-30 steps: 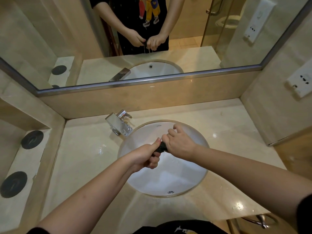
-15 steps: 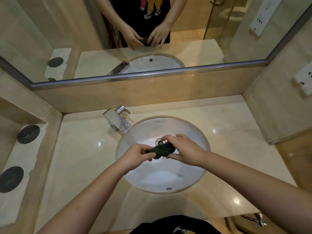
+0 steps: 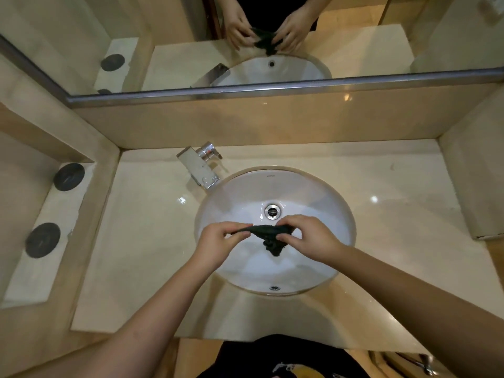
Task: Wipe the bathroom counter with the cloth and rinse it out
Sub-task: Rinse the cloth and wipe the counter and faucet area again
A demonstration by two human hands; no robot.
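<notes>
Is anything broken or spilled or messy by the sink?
Nothing stands out. The left hand and right hand pinch the dark cloth above the sink. The counter shows only light glints, no puddle I can make out, and the faucet looks whole.

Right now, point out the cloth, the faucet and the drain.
cloth (image 3: pixel 268 238): head view, on its hanging dark middle.
faucet (image 3: pixel 197 167): head view, on the flat spout.
drain (image 3: pixel 272 211): head view, on its metal centre.

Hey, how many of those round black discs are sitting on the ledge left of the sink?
2. The near disc lies closer to the person, the far disc behind it toward the mirror, both on the left ledge. The mirror only repeats them; none seems hidden.
</notes>
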